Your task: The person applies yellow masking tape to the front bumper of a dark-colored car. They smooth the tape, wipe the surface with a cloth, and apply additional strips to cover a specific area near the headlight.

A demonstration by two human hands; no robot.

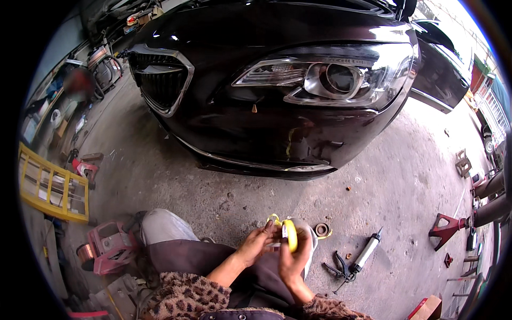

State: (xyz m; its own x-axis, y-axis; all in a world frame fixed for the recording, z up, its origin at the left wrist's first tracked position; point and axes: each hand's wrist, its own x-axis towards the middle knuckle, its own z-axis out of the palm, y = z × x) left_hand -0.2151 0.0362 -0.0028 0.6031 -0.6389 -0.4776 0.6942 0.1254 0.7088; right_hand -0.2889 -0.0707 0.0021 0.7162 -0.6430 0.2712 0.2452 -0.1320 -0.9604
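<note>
The right hand [294,262] holds a yellow tape roll [292,236], its grip closed around the ring between thumb and fingers. The roll is held on edge above the floor [229,205], in front of the right knee [310,242]; its visible long axis runs roughly from near to far, with the flat side turned toward the left hand [257,246]. The left hand is positioned just beside the roll, on its left, with thumb and fingers drawn close together at a short yellow strip [271,217]. Whether the left grip is fully closed on this strip cannot be told at this scale. The strip lies to the left of the roll and slightly beyond it; the left hand is nearer to the strip, the right hand to the roll. A brown ring [318,230] lies flat on the floor to the right of both hands. Farther right, apart from the hands, a caulking gun [366,256] lies with its nozzle directed away from the person. The dark car bumper [250,133] is ahead, below the headlight [341,77].
</note>
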